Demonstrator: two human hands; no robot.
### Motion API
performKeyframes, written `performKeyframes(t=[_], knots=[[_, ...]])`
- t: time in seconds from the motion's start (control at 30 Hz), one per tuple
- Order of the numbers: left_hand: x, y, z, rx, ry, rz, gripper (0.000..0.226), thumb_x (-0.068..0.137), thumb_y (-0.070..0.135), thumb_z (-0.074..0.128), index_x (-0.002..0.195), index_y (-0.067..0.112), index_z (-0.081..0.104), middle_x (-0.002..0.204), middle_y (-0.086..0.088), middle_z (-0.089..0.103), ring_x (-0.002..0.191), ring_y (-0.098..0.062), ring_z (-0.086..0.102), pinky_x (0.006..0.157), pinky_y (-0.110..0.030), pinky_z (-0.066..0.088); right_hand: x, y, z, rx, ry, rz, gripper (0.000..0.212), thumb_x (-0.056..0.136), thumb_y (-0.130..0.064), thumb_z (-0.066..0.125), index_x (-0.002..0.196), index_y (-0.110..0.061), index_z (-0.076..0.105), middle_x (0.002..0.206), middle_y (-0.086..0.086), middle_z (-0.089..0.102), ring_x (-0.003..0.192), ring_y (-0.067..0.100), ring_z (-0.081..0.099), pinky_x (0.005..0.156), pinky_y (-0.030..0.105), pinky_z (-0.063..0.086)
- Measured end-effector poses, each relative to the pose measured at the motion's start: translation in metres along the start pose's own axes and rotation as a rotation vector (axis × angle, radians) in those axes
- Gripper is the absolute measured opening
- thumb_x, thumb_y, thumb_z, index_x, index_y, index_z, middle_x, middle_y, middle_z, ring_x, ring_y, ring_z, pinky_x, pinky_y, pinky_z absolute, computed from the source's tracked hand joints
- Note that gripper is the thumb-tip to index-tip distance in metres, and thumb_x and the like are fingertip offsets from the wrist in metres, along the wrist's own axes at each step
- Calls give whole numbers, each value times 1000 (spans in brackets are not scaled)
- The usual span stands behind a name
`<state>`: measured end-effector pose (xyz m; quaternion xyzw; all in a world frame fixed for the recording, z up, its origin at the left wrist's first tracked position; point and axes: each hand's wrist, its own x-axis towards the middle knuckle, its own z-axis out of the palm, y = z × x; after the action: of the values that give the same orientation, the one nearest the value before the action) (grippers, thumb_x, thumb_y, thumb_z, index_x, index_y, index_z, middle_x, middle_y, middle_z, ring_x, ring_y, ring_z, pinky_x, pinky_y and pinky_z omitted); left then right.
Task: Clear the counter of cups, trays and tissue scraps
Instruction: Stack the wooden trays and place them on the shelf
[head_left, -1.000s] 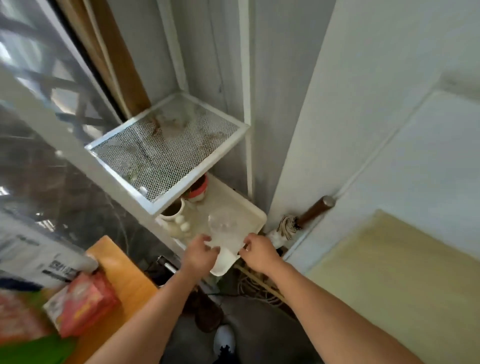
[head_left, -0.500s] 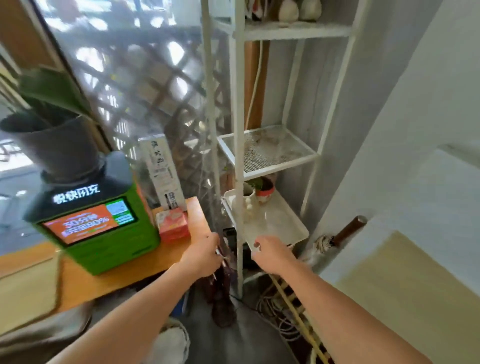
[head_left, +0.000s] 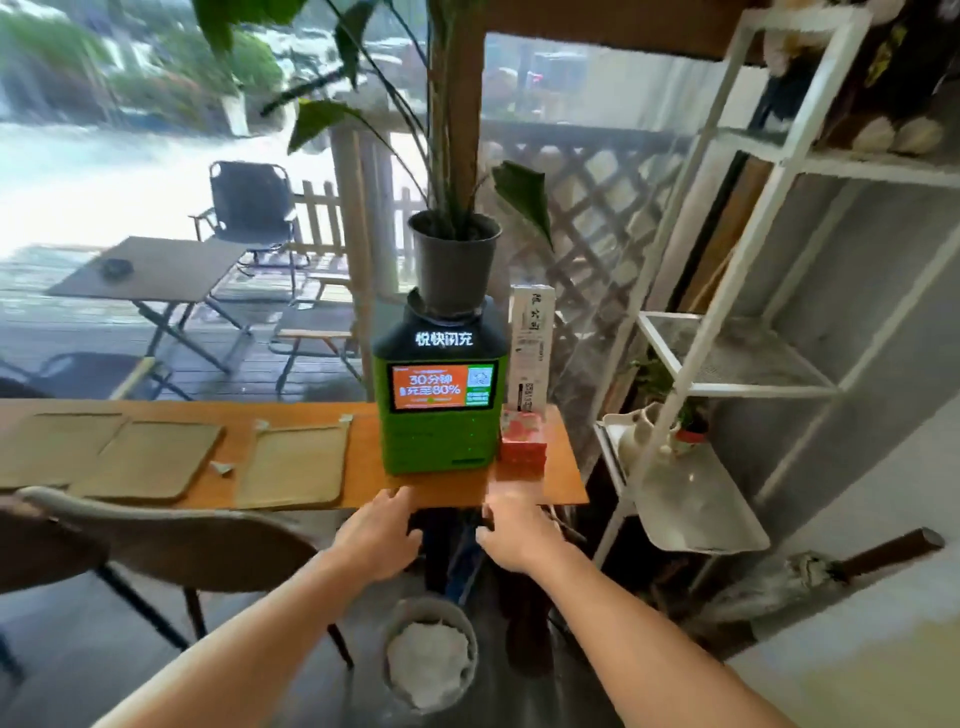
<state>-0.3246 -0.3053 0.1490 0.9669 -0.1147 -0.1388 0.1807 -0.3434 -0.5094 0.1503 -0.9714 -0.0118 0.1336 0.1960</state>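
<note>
left hand (head_left: 382, 540) and right hand (head_left: 511, 535) hovering loosely open, empty | tissue scrap (head_left: 222, 467) lying at ten o'clock on counter (head_left: 457, 488) | likely reaching next

Desk (head_left: 563, 483): set left of the shelf rack (head_left: 727, 291).
Charging station (head_left: 439, 400): placed at the desk's right end, a potted plant (head_left: 453, 265) on top.
Mats (head_left: 150, 460): laid left of the station.
Tissue scrap (head_left: 222, 467): between two mats.
Bin (head_left: 430, 654): on the floor before the desk.
Tray (head_left: 701, 509): on the rack's lower shelf.

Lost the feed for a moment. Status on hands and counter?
Left hand and right hand empty, open, at counter edge. Tissue scraps on counter between mats. Tray on shelf rack. Green charger box ahead.
</note>
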Motion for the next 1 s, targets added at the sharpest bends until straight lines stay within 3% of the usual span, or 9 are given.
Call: performKeyframes(t=[0.1, 0.2, 0.4, 0.63, 0.8, 1.0], knots=[[-31, -62, -23, -19, 29, -79, 35, 90, 36, 58, 117, 16, 48, 119, -9, 57, 116, -31, 56, 94, -44, 48, 8, -70, 27, -53, -35, -69, 32, 94, -36, 53, 115, -13, 57, 114, 9, 54, 105, 32, 56, 77, 35, 44], [-63, -117, -42, -53, 58, -146, 38, 88, 33, 58, 120, 16, 50, 121, -9, 56, 117, -31, 56, 98, -43, 47, 11, -132, 53, -65, -40, -122, 31, 93, -38, 52, 113, -15, 58, 114, 8, 55, 105, 31, 57, 84, 40, 50], [-104, -188, -64, -58, 77, -248, 32, 88, 36, 57, 112, 16, 50, 114, -8, 56, 109, -30, 59, 94, -44, 49, 22, -216, 79, -119, -48, -223, 33, 93, -37, 55, 115, -13, 60, 117, 11, 59, 109, 33, 58, 84, 40, 49], [-89, -223, -76, -102, 86, -246, 27, 91, 35, 57, 111, 17, 52, 113, -5, 56, 105, -26, 57, 93, -40, 49, 60, -244, 85, -118, -71, -217, 22, 91, -34, 54, 105, -19, 62, 110, 5, 58, 99, 27, 58, 82, 39, 50], [-49, -247, -80, -94, 60, -207, 24, 91, 34, 55, 109, 18, 54, 113, -4, 56, 108, -25, 55, 95, -39, 47, 105, -250, 99, -135, -119, -192, 19, 92, -35, 53, 102, -20, 58, 113, 6, 58, 104, 28, 57, 82, 38, 48], [36, -293, -98, -80, 2, -209, 25, 92, 38, 51, 112, 22, 53, 119, -4, 55, 114, -27, 53, 97, -42, 46, 189, -260, 112, -113, -184, -145, 32, 93, -35, 55, 119, -17, 59, 121, 7, 57, 108, 27, 57, 90, 39, 49]])
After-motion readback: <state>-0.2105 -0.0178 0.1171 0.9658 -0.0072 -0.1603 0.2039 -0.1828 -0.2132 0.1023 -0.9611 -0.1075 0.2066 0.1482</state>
